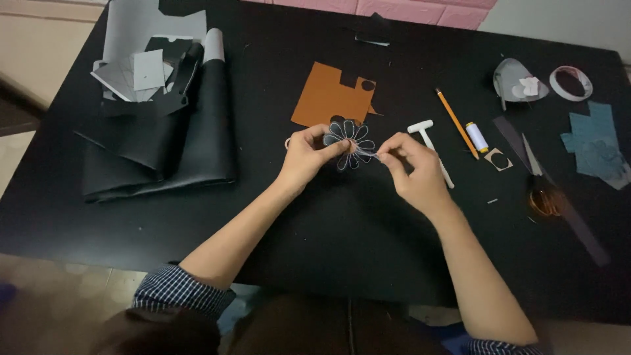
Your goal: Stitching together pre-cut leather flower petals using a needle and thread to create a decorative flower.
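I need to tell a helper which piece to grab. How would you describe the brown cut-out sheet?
On the black table, look just beyond the left hand and the dark flower-shaped piece. The brown sheet lies flat there, the only tan piece, with notched edges and a round hole.

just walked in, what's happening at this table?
A person holds a black flower-shaped cutout over a black table. The left hand pinches its edge; the right hand pulls a thin thread from it. A brown sheet, pencil, thread spool and rolled black material lie around.
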